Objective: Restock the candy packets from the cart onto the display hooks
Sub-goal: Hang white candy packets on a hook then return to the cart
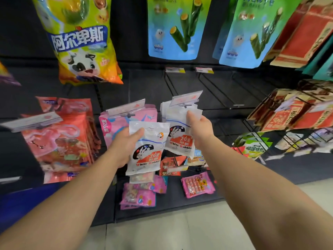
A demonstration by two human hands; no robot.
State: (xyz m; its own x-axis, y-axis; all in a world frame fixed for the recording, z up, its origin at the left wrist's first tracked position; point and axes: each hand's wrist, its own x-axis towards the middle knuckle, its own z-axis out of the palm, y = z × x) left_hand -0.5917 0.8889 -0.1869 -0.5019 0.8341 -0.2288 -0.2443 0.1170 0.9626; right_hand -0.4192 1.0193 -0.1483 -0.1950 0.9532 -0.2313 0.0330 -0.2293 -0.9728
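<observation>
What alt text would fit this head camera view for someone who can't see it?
A person's left hand holds a White Rabbit candy packet while the right hand pinches the top of another packet at a display hook. Pink and red snack bags hang around them.

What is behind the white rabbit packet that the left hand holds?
Behind the white packet in the left hand hang pink packets on a hook, and smaller pink packets show below it. The packet covers whatever is directly behind it.
</observation>
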